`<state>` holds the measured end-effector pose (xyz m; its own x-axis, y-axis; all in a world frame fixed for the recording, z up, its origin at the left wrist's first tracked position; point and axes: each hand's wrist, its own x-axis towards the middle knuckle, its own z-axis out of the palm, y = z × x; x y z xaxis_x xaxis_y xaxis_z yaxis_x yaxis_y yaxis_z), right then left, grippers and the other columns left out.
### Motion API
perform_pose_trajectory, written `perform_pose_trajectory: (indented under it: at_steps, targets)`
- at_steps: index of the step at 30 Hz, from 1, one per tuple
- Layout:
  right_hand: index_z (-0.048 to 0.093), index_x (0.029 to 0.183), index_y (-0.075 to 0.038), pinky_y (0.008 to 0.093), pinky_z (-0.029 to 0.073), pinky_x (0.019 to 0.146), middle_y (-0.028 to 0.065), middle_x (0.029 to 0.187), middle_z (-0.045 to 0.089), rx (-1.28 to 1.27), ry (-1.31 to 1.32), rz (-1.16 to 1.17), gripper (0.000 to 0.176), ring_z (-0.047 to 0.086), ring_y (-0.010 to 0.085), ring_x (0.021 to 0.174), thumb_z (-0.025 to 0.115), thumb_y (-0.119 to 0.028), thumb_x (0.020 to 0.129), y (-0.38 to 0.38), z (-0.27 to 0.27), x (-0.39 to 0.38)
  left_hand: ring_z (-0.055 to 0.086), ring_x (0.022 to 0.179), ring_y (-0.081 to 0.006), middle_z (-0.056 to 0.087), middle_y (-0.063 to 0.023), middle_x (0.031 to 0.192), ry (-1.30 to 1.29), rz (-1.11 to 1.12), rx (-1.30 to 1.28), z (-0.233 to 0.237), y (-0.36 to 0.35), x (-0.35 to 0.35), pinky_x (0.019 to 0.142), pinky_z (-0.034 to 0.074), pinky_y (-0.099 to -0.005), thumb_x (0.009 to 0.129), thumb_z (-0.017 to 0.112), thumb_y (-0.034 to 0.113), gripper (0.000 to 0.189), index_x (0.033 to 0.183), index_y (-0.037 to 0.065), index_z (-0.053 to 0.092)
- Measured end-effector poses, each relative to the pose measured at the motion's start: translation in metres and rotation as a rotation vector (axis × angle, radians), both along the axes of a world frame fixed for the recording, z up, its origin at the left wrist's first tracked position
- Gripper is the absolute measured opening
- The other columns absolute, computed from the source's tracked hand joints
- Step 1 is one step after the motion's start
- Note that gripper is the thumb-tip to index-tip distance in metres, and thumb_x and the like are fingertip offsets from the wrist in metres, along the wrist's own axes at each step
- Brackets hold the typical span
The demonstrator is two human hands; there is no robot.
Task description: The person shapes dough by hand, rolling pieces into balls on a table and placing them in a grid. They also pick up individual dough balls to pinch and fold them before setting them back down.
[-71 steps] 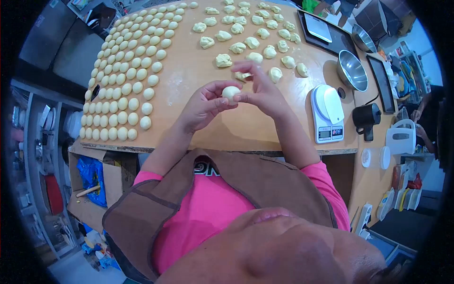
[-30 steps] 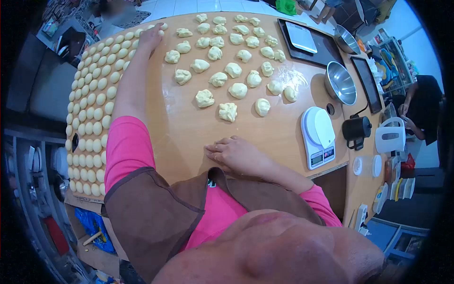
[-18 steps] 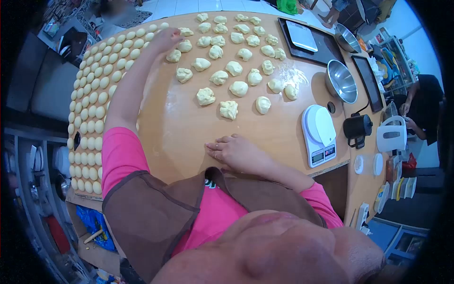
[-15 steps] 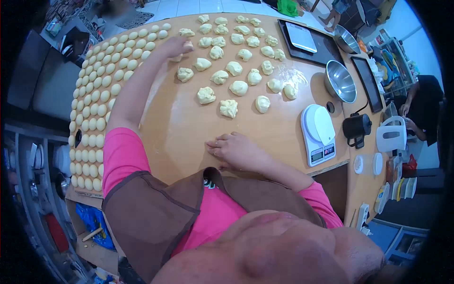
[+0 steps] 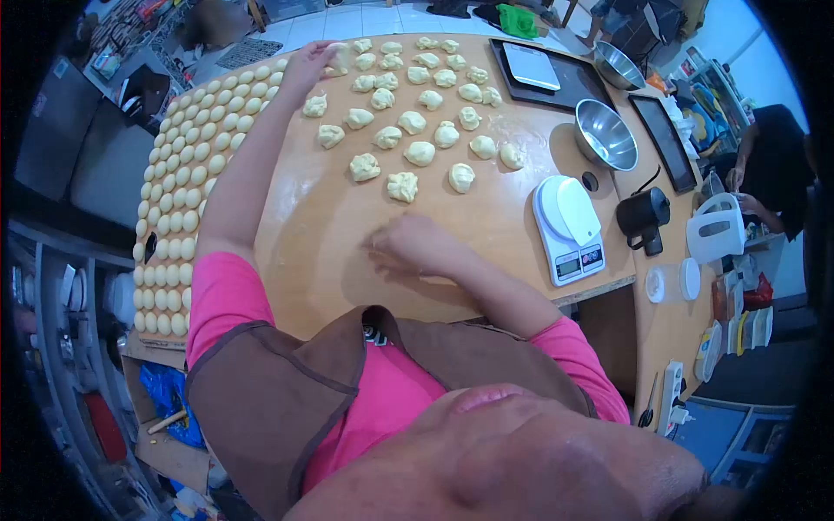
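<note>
My left hand (image 5: 308,68) reaches to the far left part of the wooden table (image 5: 295,200). Its fingers are closed around a pale yellow dough piece (image 5: 338,60) near the back edge. Just below that hand lies another rough dough piece (image 5: 314,106). Over the front middle of the table is my right hand (image 5: 413,246), its fingers smeared by motion. The nearest lump to it is a rough dough piece (image 5: 402,187); the two do not touch. Several more uneven lumps are spread across the middle and back.
Rows of smooth dough balls (image 5: 193,198) cover the table's left side. To the right stand a white kitchen scale (image 5: 566,227), a steel bowl (image 5: 606,135), a black pitcher (image 5: 643,217) and a dark tray (image 5: 556,82) with a white scale on it. Another person (image 5: 773,169) is at far right.
My left hand has moved farther back, from between dough pieces to the one near the far edge. My right hand, flat on the table before, has shifted and is now blurred. The view has tilted slightly.
</note>
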<state>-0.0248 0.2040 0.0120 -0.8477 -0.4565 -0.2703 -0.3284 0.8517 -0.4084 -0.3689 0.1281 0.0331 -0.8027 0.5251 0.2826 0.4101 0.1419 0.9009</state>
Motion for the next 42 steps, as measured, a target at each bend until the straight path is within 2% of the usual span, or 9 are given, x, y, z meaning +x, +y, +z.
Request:
perform_pose_trajectory:
  at_steps: [6, 11, 13, 17, 25, 29, 33, 36, 42]
  targets:
    - [0.053, 0.13, -0.015, 0.0475, 0.033, 0.105, 0.0122, 0.139, 0.045, -0.493, 1.267, -0.47, 0.057, 0.041, 0.0331, 0.129, 0.065, -0.044, 0.083, 0.017, 0.004, -0.001, 0.06, 0.105, -0.0169, 0.061, -0.0063, 0.114, -0.831, -0.567, 0.421, -0.002, -0.035, 0.149, 0.093, 0.049, -0.0358, 0.099, 0.046, 0.025, 0.03, 0.122, 0.006, 0.052]
    - [0.053, 0.131, -0.016, 0.0482, 0.026, 0.108, 0.0148, 0.142, 0.041, -0.304, 1.313, -0.342, 0.061, 0.038, 0.0335, 0.131, 0.063, -0.051, 0.083, 0.013, 0.005, 0.006, 0.062, 0.102, -0.0181, 0.059, -0.0058, 0.117, -0.877, -0.667, 0.382, 0.002, -0.051, 0.243, 0.088, 0.051, -0.033, 0.099, 0.048, 0.024, 0.029, 0.122, 0.007, 0.052]
    - [0.043, 0.139, -0.013, 0.0452, 0.033, 0.102, 0.0129, 0.129, 0.053, -0.605, 1.415, -0.299, 0.073, 0.05, 0.0301, 0.115, 0.061, -0.055, 0.082, 0.012, 0.011, 0.01, 0.062, 0.104, -0.0188, 0.058, -0.0074, 0.118, -0.934, -0.66, 0.501, 0.005, -0.06, 0.257, 0.087, 0.053, -0.0338, 0.099, 0.047, 0.025, 0.03, 0.124, 0.009, 0.049]
    - [0.03, 0.143, -0.003, 0.0386, 0.041, 0.089, 0.006, 0.101, 0.063, -0.963, 1.17, -0.192, 0.081, 0.054, 0.0242, 0.079, 0.054, -0.056, 0.087, 0.021, 0.0, 0.018, 0.061, 0.104, -0.0202, 0.059, -0.0092, 0.116, -1.163, -0.405, 0.642, -0.012, -0.072, 0.27, 0.086, 0.053, -0.0337, 0.1, 0.045, 0.027, 0.027, 0.121, 0.009, 0.047]
    - [0.063, 0.119, -0.011, 0.0434, 0.03, 0.107, 0.0106, 0.126, 0.059, -0.186, 1.229, -0.144, 0.048, 0.046, 0.0263, 0.125, 0.056, -0.047, 0.087, -0.006, 0.02, 0.019, 0.055, 0.114, -0.016, 0.054, -0.0072, 0.127, -0.903, -0.522, 0.519, -0.031, -0.08, 0.3, 0.097, 0.045, -0.0315, 0.099, 0.048, 0.023, 0.038, 0.131, 0.003, 0.044]
    - [0.066, 0.112, -0.009, 0.0442, 0.043, 0.099, 0.0128, 0.115, 0.064, -0.714, 1.065, -0.11, 0.033, 0.058, 0.0296, 0.111, 0.061, -0.031, 0.088, 0.003, 0.009, 0.01, 0.037, 0.132, -0.0182, 0.042, -0.0079, 0.141, -0.638, -0.488, 0.112, -0.035, -0.093, 0.287, 0.103, 0.034, -0.0356, 0.1, 0.042, 0.034, 0.047, 0.139, 0.007, 0.038]
    - [0.06, 0.119, -0.007, 0.0447, 0.042, 0.1, 0.0131, 0.117, 0.063, -0.946, 1.163, -0.322, 0.033, 0.057, 0.0318, 0.113, 0.054, -0.027, 0.093, 0.0, 0.042, 0.044, 0.031, 0.134, -0.0216, 0.035, -0.0067, 0.144, -0.402, -0.06, 0.571, -0.003, -0.107, 0.261, 0.103, 0.034, -0.0473, 0.099, 0.037, 0.042, 0.05, 0.137, 0.009, 0.035]
    - [0.046, 0.137, -0.014, 0.0487, 0.022, 0.113, 0.008, 0.143, 0.043, -0.049, 0.247, 0.189, 0.047, 0.035, 0.0305, 0.135, 0.046, -0.035, 0.095, -0.009, -0.052, 0.05, 0.034, 0.129, -0.0215, 0.036, -0.009, 0.14, -0.204, 0.072, 0.821, -0.003, -0.126, 0.239, 0.1, 0.037, -0.0409, 0.098, 0.045, 0.035, 0.047, 0.135, 0.008, 0.035]
    - [0.028, 0.147, -0.019, 0.0509, 0.015, 0.115, 0.0077, 0.153, 0.027, 0.166, 0.391, 0.006, 0.071, 0.02, 0.0321, 0.142, 0.05, -0.051, 0.088, 0.018, -0.045, 0.029, 0.037, 0.123, -0.0214, 0.034, -0.0104, 0.14, 0.098, 0.269, 0.871, -0.013, -0.139, 0.225, 0.097, 0.039, -0.0386, 0.096, 0.049, 0.025, 0.049, 0.136, 0.007, 0.03]
